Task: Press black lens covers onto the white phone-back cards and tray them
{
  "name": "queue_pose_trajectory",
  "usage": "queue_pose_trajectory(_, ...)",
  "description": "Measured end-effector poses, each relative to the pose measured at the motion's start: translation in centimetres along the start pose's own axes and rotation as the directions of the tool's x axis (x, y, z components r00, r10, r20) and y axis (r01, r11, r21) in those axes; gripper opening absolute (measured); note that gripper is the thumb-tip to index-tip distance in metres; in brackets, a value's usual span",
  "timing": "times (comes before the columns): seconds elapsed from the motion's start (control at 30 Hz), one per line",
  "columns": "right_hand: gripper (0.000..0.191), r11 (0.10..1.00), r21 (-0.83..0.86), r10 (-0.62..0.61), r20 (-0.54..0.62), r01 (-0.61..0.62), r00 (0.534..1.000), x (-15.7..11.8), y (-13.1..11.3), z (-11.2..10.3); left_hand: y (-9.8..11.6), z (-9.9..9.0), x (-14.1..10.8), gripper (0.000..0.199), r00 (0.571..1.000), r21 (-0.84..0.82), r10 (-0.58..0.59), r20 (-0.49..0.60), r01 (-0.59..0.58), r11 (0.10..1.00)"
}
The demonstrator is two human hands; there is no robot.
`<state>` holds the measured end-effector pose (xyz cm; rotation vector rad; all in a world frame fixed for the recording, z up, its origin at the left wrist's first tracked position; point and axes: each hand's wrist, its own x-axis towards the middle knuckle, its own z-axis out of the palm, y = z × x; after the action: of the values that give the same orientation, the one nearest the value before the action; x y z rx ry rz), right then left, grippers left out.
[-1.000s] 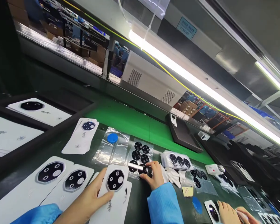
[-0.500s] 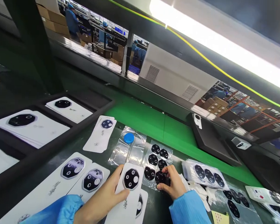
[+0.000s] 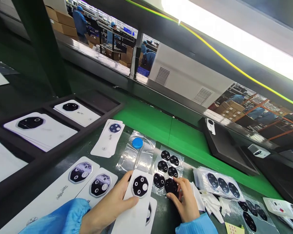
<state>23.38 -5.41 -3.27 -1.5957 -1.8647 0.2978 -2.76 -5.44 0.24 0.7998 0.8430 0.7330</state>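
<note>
My left hand (image 3: 109,204) grips a white card (image 3: 134,214) from its side, with a black octagonal camera lens cover (image 3: 140,186) on the card. Another white card (image 3: 148,214) lies partly under it. My right hand (image 3: 184,200) is on a black octagonal piece (image 3: 171,186), thumb and fingers at its edges. That piece lies at the lower corner of a clear plastic sheet (image 3: 167,170) carrying several similar black pieces. The two hands are close together, with the held card just left of the sheet.
A black tray (image 3: 70,125) holds white cards at the left. More lens cards (image 3: 80,175) lie beside my left arm. A blue-capped plastic bag (image 3: 137,143) sits ahead, a bundled stack of plastic sheets (image 3: 218,183) to the right, and a green belt (image 3: 146,120) runs behind.
The view has turned and levelled. My right hand has shifted onto the lowest black piece on the sheet, and the card in my left hand now stands nearer that sheet.
</note>
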Motion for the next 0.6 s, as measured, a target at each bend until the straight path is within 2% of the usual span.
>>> queue_pose_trajectory(0.13,0.034,0.997,0.078,-0.002,0.002,0.002,1.000,-0.35,0.39,0.13,0.20,0.11,-0.14,0.072,1.000,0.004,0.007,-0.004,-0.007,1.000)
queue_pose_trajectory(0.33,0.033,0.989,0.145,0.008,-0.013,-0.006,1.000,-0.36,0.98,0.15,0.45,0.20,-0.26,0.075,1.000,0.030,0.004,-0.017,-0.003,1.000)
queue_pose_trajectory(0.6,0.030,0.985,0.162,-0.046,-0.125,0.066,0.991,-0.08,0.85,-0.34,-0.02,-0.09,-0.04,0.078,1.000,0.017,0.006,-0.020,-0.006,1.000)
